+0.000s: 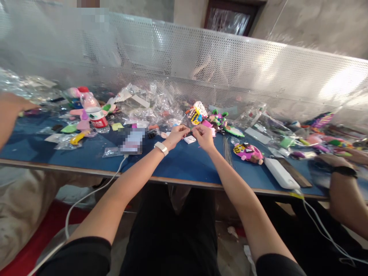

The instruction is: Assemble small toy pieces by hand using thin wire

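Lying near the left hand (175,137) and right hand (204,137): wrappers (165,103), wires (227,151), figures (247,152).

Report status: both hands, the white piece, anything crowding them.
Left hand, right hand close together, bunched; any held item indistinct. White piece beside them on blue table. Colorful toy just beyond.

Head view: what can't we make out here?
Head view: whatever the left hand and right hand may be pinching; too small.
Head view: phone screen; pixelated over.
Head view: co-worker's hand at far left; blurred, its arm cut off by the left edge.
Head view: what the dark-banded co-worker's hand at far right may hold; blur hides it.
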Demonstrator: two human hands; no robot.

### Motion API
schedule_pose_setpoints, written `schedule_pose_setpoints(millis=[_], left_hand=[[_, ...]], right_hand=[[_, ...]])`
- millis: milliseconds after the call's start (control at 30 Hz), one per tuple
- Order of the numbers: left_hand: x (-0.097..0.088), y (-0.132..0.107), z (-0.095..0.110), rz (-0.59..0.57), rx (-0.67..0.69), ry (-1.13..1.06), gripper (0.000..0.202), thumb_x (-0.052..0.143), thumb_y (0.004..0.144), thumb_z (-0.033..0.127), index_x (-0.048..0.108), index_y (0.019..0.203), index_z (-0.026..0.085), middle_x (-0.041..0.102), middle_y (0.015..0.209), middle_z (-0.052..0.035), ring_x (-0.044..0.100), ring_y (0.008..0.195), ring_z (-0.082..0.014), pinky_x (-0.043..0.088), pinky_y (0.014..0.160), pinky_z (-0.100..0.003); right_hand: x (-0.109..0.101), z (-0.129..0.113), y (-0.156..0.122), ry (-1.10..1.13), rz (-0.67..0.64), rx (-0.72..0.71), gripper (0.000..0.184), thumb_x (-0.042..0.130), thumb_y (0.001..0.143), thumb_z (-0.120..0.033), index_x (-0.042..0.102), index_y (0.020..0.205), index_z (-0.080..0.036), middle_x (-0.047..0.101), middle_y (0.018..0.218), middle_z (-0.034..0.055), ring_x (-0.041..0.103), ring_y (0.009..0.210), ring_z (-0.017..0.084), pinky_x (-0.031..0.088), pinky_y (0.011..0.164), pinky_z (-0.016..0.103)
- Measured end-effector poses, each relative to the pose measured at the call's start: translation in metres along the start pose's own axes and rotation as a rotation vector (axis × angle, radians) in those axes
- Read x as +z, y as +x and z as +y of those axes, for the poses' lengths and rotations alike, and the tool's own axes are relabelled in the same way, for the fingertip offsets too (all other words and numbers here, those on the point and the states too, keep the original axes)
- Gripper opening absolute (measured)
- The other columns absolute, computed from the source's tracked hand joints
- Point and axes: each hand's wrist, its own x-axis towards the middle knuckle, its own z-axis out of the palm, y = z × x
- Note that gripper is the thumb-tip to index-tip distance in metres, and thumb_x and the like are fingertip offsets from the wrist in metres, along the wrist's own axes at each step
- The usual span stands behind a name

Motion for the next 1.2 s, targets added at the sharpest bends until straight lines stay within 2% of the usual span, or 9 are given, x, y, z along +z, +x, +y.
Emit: schedule_pose_setpoints(millis=[133, 233, 400, 500, 600, 733, 833, 967, 1200], left_hand=[[0.000, 0.002, -0.004, 0.032, 0.205, 0.183, 0.045, 0.077, 0.088, 0.062, 0.068, 0.086, 0.018, 0.068, 0.084, -0.0046, 0.057, 0.072, -0.0149, 0.046, 0.068, -0.030], [-0.002, 0.002, 0.000, 0.134, 0.402, 0.360, 0.047, 0.069, 0.094, 0.066, 0.070, 0.098, 0.020, 0.070, 0.096, -0.0076, 0.063, 0.081, -0.0182, 0.052, 0.077, -0.034], [-0.001, -0.008, 0.006, 0.361, 0.747, 0.573, 0.029, 0.059, 0.105, 0.051, 0.059, 0.105, 0.023, 0.063, 0.101, -0.0070, 0.060, 0.087, -0.0200, 0.054, 0.085, -0.039], [0.007, -0.018, 0.009, 0.238, 0.839, 0.658, 0.021, 0.056, 0.106, 0.037, 0.048, 0.091, 0.025, 0.056, 0.088, -0.0039, 0.057, 0.083, -0.0208, 0.054, 0.083, -0.039], [0.019, -0.026, 0.011, -0.031, 0.825, 0.754, 0.009, 0.055, 0.103, 0.023, 0.052, 0.095, 0.024, 0.062, 0.105, -0.0099, 0.062, 0.107, -0.0252, 0.054, 0.100, -0.045], [0.026, -0.024, 0.011, 0.056, 0.761, 0.774, 0.022, 0.051, 0.099, 0.008, 0.056, 0.115, 0.022, 0.059, 0.129, -0.0153, 0.056, 0.131, -0.0289, 0.049, 0.116, -0.051], [0.018, -0.016, 0.007, 0.138, 0.704, 0.768, 0.028, 0.050, 0.098, 0.005, 0.057, 0.121, 0.020, 0.060, 0.129, -0.0161, 0.057, 0.128, -0.0291, 0.048, 0.115, -0.050], [0.007, -0.010, 0.005, 0.147, 0.618, 0.726, 0.014, 0.056, 0.102, 0.015, 0.060, 0.114, 0.019, 0.063, 0.118, -0.0145, 0.061, 0.117, -0.0292, 0.051, 0.107, -0.047], [0.012, -0.013, 0.009, 0.032, 0.470, 0.521, 0.010, 0.054, 0.105, 0.017, 0.063, 0.105, 0.021, 0.071, 0.105, -0.0089, 0.066, 0.096, -0.0221, 0.050, 0.095, -0.037]], right_hand=[[0.000, 0.003, 0.004, 0.109, 0.070, 0.057, 0.038, 0.071, 0.092, -0.059, 0.064, 0.083, -0.022, 0.046, 0.055, -0.0048, 0.036, 0.049, 0.011, 0.025, 0.049, 0.027], [0.002, 0.015, 0.009, 0.233, 0.113, 0.157, 0.044, 0.074, 0.088, -0.065, 0.062, 0.082, -0.023, 0.043, 0.052, -0.0072, 0.036, 0.044, 0.010, 0.028, 0.046, 0.026], [0.003, 0.030, 0.016, 0.232, 0.262, 0.268, 0.041, 0.072, 0.089, -0.061, 0.061, 0.082, -0.022, 0.046, 0.055, -0.0068, 0.041, 0.045, 0.010, 0.033, 0.045, 0.025], [0.002, 0.031, 0.016, 0.183, 0.342, 0.269, 0.039, 0.068, 0.091, -0.060, 0.062, 0.084, -0.022, 0.046, 0.056, -0.0065, 0.042, 0.046, 0.011, 0.034, 0.046, 0.026], [0.000, 0.027, 0.013, 0.118, 0.309, 0.224, 0.041, 0.066, 0.092, -0.062, 0.060, 0.081, -0.023, 0.048, 0.058, -0.0044, 0.043, 0.049, 0.012, 0.034, 0.047, 0.027], [0.003, 0.019, 0.010, 0.086, 0.181, 0.189, 0.046, 0.064, 0.092, -0.069, 0.060, 0.083, -0.023, 0.050, 0.059, -0.0027, 0.045, 0.051, 0.013, 0.035, 0.049, 0.028], [0.007, 0.015, 0.009, 0.101, 0.115, 0.189, 0.052, 0.061, 0.091, -0.077, 0.056, 0.085, -0.025, 0.041, 0.056, -0.0057, 0.039, 0.048, 0.012, 0.032, 0.048, 0.029], [0.010, 0.013, 0.009, 0.145, 0.042, 0.180, 0.060, 0.059, 0.087, -0.086, 0.051, 0.084, -0.027, 0.033, 0.056, -0.0073, 0.032, 0.046, 0.012, 0.029, 0.048, 0.030], [-0.004, 0.003, 0.007, 0.042, 0.014, 0.059, 0.054, 0.066, 0.089, -0.077, 0.061, 0.083, -0.023, 0.047, 0.061, -0.0031, 0.037, 0.054, 0.013, 0.028, 0.053, 0.029]])
